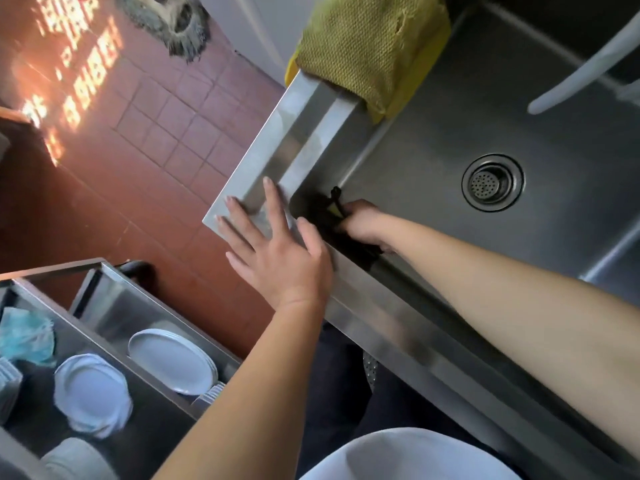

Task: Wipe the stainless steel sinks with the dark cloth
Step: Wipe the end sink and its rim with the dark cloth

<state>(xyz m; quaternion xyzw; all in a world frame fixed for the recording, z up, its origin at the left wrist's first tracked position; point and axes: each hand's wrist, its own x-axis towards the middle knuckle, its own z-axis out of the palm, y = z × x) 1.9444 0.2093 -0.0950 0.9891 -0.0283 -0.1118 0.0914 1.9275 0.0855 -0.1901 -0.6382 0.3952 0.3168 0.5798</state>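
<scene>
1. The right hand (363,225) has its grip clamped on the dark cloth (332,220), pressed into the sink (433,161) corner nearest the person, well left of the drain (492,182).
2. The left hand (273,247) lies flat, fingers spread, on the rim at that corner, holding nothing.
3. Best, I judge: keep it braced, press into the seam, then sweep overlapping strokes toward the drain.
4. The basin holds only the cloth; a yellow cloth (367,46) drapes its far rim.
5. Left of the sink, a steel cart (145,306) holds stacked white plates (173,358).

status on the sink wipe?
Right hand shut on dark cloth, pressed into sink near corner. Left hand flat, open on rim. Yellow cloth draped over far edge, clear of stroke.
</scene>
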